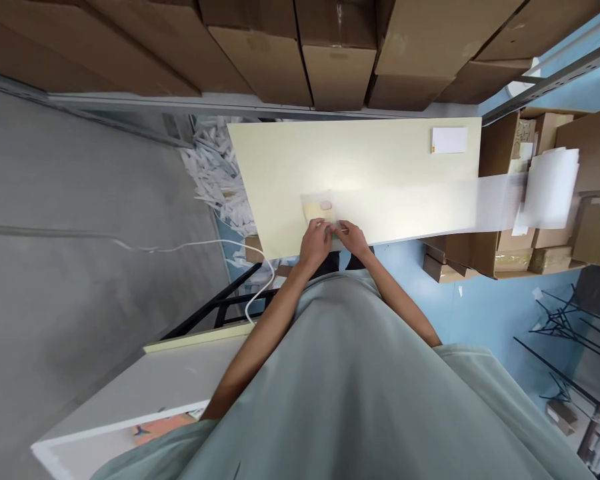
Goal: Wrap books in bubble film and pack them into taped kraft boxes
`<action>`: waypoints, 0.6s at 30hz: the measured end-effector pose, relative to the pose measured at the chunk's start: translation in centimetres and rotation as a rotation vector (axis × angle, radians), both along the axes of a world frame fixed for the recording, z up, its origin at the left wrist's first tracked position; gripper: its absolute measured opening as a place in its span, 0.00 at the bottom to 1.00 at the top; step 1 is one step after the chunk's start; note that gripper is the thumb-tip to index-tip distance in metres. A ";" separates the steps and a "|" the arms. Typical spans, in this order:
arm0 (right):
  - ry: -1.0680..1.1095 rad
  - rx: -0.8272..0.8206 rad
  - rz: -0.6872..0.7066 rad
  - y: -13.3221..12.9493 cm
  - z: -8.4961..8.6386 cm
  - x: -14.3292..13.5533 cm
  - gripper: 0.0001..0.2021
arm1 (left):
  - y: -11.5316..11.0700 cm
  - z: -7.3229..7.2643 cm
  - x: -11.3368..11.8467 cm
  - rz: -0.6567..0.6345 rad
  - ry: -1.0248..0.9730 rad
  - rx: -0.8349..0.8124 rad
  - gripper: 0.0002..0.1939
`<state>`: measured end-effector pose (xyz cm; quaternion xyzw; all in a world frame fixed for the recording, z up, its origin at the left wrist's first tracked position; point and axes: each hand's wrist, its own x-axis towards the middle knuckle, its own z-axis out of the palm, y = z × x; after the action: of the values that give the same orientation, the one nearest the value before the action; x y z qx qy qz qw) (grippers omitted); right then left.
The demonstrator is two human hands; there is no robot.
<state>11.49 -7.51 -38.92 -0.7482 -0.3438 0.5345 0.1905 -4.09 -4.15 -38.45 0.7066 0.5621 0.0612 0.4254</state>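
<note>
At the near edge of a pale cream tabletop (280,160), my left hand (316,241) and my right hand (353,239) meet with fingertips pinched close together. Between them is something small with a bit of green, mostly covered by the fingers. Just beyond my left fingers lies a see-through plastic packet (326,205) with a pale yellow piece in it; its near end runs under my hands. A long strip of translucent wrap (430,205) stretches along the table from the right, with its left end near my right hand.
A roll of white wrap (551,188) sits past the table's right end, over cartons (513,260). A small white box (449,140) lies at the far right corner. Boxes (337,73) line a shelf behind. Paper scraps (220,167) and a white cable (195,243) are to the left.
</note>
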 end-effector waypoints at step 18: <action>0.613 -0.192 -0.451 0.7 -1.8 1.0 0.11 | 1.7 -0.9 1.6 0.220 0.125 0.002 0.17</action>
<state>12.54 -6.79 -40.70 -0.6251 -0.0462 0.7076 0.3262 -2.54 -2.48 -39.32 0.6436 0.6616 0.0636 0.3794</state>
